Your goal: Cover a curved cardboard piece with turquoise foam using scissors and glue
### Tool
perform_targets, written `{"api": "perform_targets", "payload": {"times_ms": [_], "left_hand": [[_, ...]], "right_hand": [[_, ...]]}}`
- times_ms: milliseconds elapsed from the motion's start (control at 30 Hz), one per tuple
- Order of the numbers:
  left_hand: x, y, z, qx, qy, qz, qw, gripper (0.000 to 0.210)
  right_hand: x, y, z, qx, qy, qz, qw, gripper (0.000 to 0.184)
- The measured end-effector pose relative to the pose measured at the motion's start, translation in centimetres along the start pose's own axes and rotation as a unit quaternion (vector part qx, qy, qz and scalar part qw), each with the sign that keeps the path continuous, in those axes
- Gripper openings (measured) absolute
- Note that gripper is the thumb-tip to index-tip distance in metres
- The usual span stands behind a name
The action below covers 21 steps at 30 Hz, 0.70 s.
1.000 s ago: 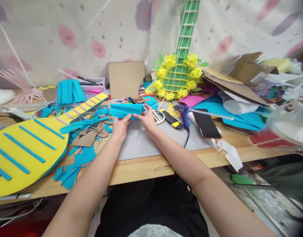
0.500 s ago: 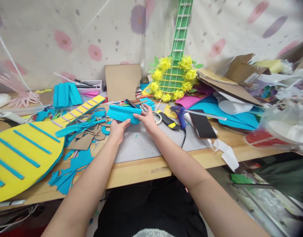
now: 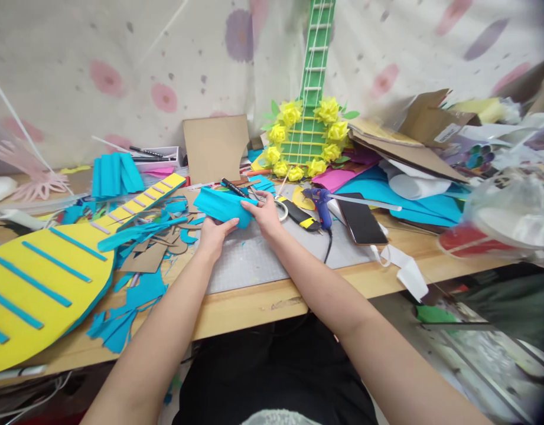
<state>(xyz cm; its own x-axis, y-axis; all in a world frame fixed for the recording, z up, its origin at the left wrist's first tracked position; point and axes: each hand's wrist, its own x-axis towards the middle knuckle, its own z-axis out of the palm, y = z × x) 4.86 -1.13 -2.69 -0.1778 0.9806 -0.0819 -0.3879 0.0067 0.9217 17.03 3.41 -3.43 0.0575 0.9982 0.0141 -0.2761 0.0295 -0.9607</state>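
A piece of blue crepe paper (image 3: pixel 222 205), creased lengthwise, is held between my two hands above the grey cutting mat (image 3: pixel 249 262). My left hand (image 3: pixel 215 236) pinches its lower edge, thumb in front. At the right end, my right hand (image 3: pixel 265 211) grips the paper with the fingers closed on it. Scissors (image 3: pixel 279 206) lie partly hidden behind my right hand, and a black pen (image 3: pixel 233 188) is just behind the paper. Right of that hand are a black and yellow utility knife (image 3: pixel 302 216) and a blue glue gun (image 3: pixel 321 206).
A yellow paper guitar (image 3: pixel 45 283) lies at the left beside blue scraps (image 3: pixel 141 295) and cardboard bits (image 3: pixel 145 255). A green guitar (image 3: pixel 305 141) with yellow flowers stands behind. A phone (image 3: pixel 362 218), stacked blue sheets (image 3: pixel 413 203) and a bagged red bucket (image 3: pixel 464 239) are rightward.
The blue crepe paper has tilted, its right side lower and its surface more spread. Both hands still hold it. The whole view has shifted slightly.
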Motion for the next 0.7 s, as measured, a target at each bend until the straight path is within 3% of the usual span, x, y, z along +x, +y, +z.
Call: {"api": "perform_targets", "payload": {"times_ms": [133, 267, 467, 700], "left_hand": [[0.2, -0.2, -0.1, -0.007, 0.006, 0.026, 1.000, 0.050], [0.3, -0.1, -0.4, 0.056, 0.032, 0.009, 0.998, 0.051], [-0.1, -0.1, 0.0, 0.066, 0.014, 0.004, 0.998, 0.056], [0.0, -1.0, 0.2, 0.072, 0.027, 0.050, 0.996, 0.054]], "right_hand": [[-0.3, 0.0, 0.1, -0.008, -0.006, -0.034, 0.999, 0.065], [0.0, 0.2, -0.1, -0.013, -0.008, -0.040, 0.999, 0.063], [0.2, 0.2, -0.3, -0.043, 0.042, -0.050, 0.997, 0.056], [-0.6, -0.3, 0.1, -0.113, 0.011, -0.072, 0.991, 0.054]]}}
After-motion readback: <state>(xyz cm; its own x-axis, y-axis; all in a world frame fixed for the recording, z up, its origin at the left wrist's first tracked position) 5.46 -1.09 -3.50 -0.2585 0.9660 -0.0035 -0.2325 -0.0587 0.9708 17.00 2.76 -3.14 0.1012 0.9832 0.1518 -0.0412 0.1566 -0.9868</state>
